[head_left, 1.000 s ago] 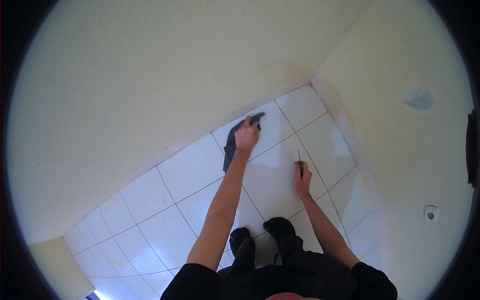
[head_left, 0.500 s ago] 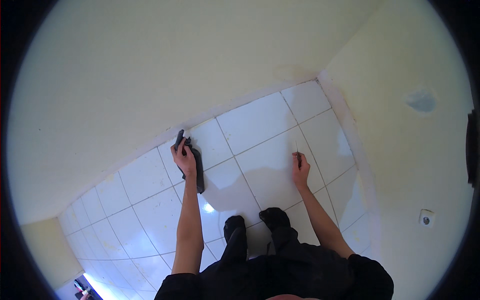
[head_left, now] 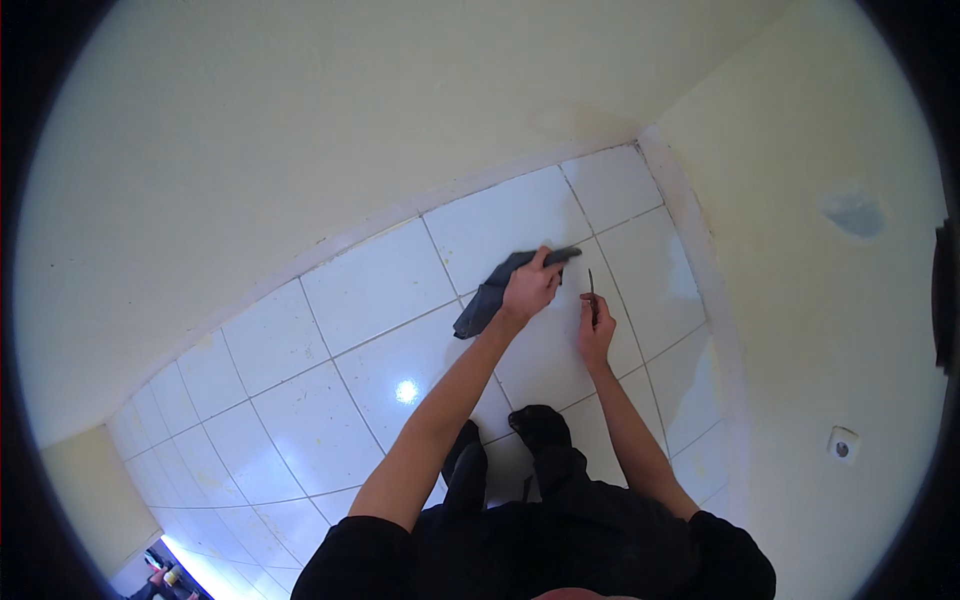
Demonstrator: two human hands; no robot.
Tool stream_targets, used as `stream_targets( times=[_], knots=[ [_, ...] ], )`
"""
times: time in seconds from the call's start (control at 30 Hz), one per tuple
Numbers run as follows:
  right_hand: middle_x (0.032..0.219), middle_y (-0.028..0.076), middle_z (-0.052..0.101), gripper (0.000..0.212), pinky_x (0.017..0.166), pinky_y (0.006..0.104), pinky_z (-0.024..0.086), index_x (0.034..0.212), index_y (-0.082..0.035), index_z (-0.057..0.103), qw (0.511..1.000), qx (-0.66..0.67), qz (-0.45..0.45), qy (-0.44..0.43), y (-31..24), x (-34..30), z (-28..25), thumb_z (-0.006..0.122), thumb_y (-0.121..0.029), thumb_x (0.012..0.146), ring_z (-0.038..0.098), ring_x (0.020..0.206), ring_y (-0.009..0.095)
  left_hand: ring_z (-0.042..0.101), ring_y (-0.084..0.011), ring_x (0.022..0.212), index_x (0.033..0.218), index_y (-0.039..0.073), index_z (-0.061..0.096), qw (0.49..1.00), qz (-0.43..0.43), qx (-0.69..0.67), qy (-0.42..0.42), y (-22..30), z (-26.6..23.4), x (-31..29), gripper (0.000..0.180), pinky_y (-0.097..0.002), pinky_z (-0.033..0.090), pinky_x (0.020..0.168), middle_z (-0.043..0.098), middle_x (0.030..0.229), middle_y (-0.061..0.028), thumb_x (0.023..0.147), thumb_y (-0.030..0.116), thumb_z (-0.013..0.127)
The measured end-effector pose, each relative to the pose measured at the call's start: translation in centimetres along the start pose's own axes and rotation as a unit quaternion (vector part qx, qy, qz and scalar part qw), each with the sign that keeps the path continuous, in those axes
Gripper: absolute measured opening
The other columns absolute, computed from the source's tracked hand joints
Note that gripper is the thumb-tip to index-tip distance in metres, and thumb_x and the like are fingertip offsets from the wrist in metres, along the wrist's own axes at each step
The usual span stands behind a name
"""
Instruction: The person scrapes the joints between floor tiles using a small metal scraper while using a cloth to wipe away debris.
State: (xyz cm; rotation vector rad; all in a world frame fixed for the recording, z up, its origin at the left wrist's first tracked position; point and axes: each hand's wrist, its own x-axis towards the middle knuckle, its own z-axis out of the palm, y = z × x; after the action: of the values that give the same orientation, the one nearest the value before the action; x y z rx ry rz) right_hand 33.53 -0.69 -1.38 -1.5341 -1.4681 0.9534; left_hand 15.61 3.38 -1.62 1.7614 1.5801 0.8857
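Observation:
My left hand (head_left: 532, 292) is closed round a dark grey cloth (head_left: 481, 308). One end of the cloth sticks out past my fingers to the right, and the rest hangs back to the lower left. Close by on the right, my right hand (head_left: 597, 335) pinches a thin, dark, pointed tool (head_left: 591, 281). Its tip points up and away from me, and its exact kind is too small to make out. The end of the cloth is near the tool's tip; I cannot tell whether they touch.
Under me lies a white tiled floor (head_left: 290, 420) with yellowish spots. My feet in black socks (head_left: 541, 428) stand on it. Pale walls meet at a far corner. The right wall carries a socket (head_left: 843, 446) and a grey patch (head_left: 856, 213). Assorted objects (head_left: 165, 578) show at the lower left.
My left hand has swung to the right with the dark cloth, from beside the far wall to close by my right hand. My right hand has barely moved.

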Motion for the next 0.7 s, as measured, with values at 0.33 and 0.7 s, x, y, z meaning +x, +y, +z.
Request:
stream_targets(
  times=[0.33, 0.7],
  knots=[
    [0.065, -0.006, 0.043, 0.017, 0.051, 0.0237, 0.029, 0.111, -0.002, 0.065, 1.0, -0.015, 0.005, -0.026, 0.1, 0.0, -0.4, 0.058, -0.012, 0.099, 0.036, 0.057, 0.004, 0.069, -0.0396, 0.091, 0.117, 0.018, 0.072, 0.933, -0.12, 0.17, 0.294, -9.7, -10.2, -2.8, 0.032, -0.0445, 0.057, 0.078, 0.059, 0.128, -0.022, 0.086, 0.013, 0.067],
    [0.087, 0.015, 0.064, 0.062, 0.057, 0.0375, 0.051, 0.149, -0.014, 0.046, 0.931, -0.133, -0.239, -0.24, -5.7, 1.7, 6.4, 0.06, -0.004, 0.089, 0.059, 0.056, 0.026, 0.063, -0.027, 0.072, 0.107, 0.011, 0.076, 0.914, -0.157, 0.075, 0.365, -11.2, -17.6, -7.4, 0.027, -0.0355, 0.051, 0.063, 0.06, 0.101, -0.0142, 0.087, 0.001, 0.062]
  ],
)
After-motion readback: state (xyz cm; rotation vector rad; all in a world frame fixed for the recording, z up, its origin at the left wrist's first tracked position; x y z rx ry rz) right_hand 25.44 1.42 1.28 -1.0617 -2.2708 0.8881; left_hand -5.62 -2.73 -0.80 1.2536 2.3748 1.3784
